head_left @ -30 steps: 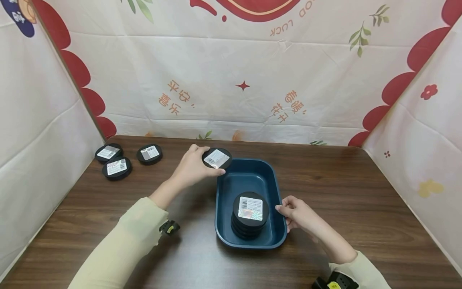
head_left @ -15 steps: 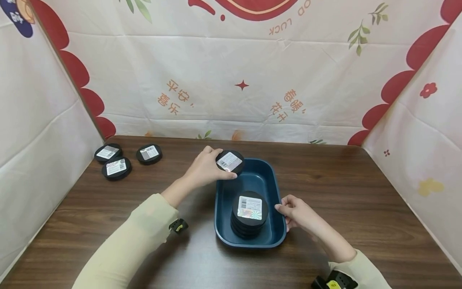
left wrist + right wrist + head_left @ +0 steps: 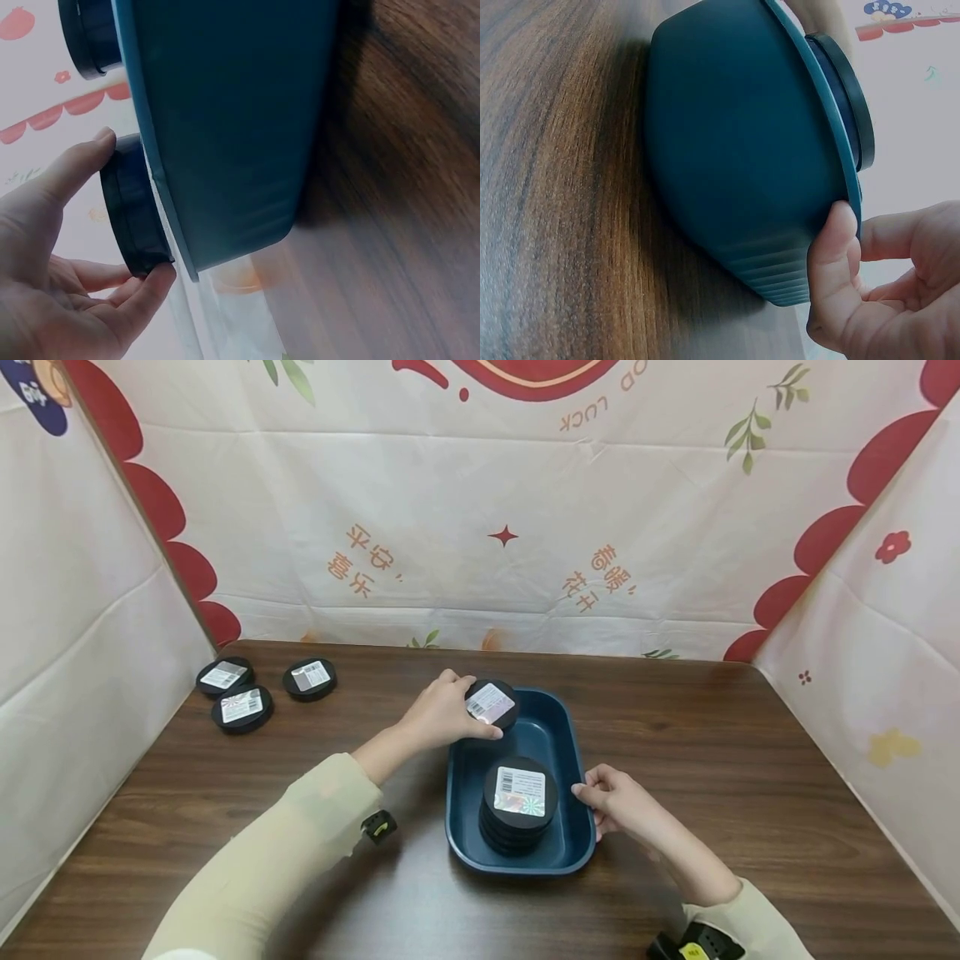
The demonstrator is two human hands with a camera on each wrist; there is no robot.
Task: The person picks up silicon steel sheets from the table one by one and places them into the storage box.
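My left hand pinches a round black disc-shaped container with a white barcode label on top, between thumb and fingers. In the head view it overlaps the far left part of a deep blue rectangular tray. The left wrist view shows this black disc right at the tray's rim. A stack of similar black discs stands in the near half of the tray, its top one labelled. My right hand grips the tray's right rim, with thumb and fingers on either side of the wall.
Three more labelled black discs lie at the table's far left: one at the back, one in front of it and one to the right. White printed cloth encloses the wooden table at the back and sides.
My left hand has carried the black disc rightward and slightly nearer, from the tray's far left corner to over its far part. The right hand has kept its grip on the rim.
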